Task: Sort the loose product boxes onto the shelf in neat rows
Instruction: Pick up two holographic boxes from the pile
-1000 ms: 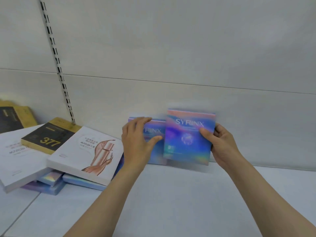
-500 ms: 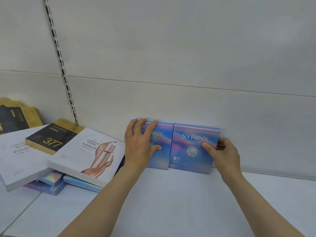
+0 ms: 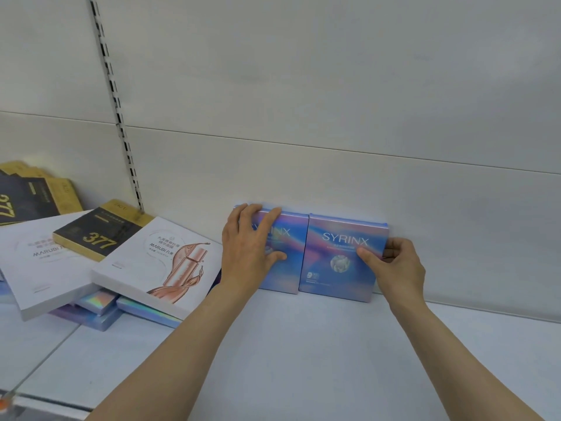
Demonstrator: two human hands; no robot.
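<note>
While two SYRINX boxes stand upright against the shelf (image 3: pixel 303 344) back panel, edges touching: left hand (image 3: pixel 247 253) rests flat-fingered on left SYRINX box (image 3: pixel 288 256), steadying; right hand (image 3: pixel 394 265) pinches right SYRINX box (image 3: pixel 340 256) edge, likely squaring the row. Unsorted pile (image 3: pixel 100 262) lies left.

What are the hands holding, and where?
The right hand pinches the right blue box at its right edge. The left hand rests flat on the left blue box.

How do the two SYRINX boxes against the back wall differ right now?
The left SYRINX box is half covered by the left hand lying flat on its front; the right SYRINX box shows its whole logo, and the right hand pinches its right edge. Both stand upright, side by side, with the same iridescent print.
</note>
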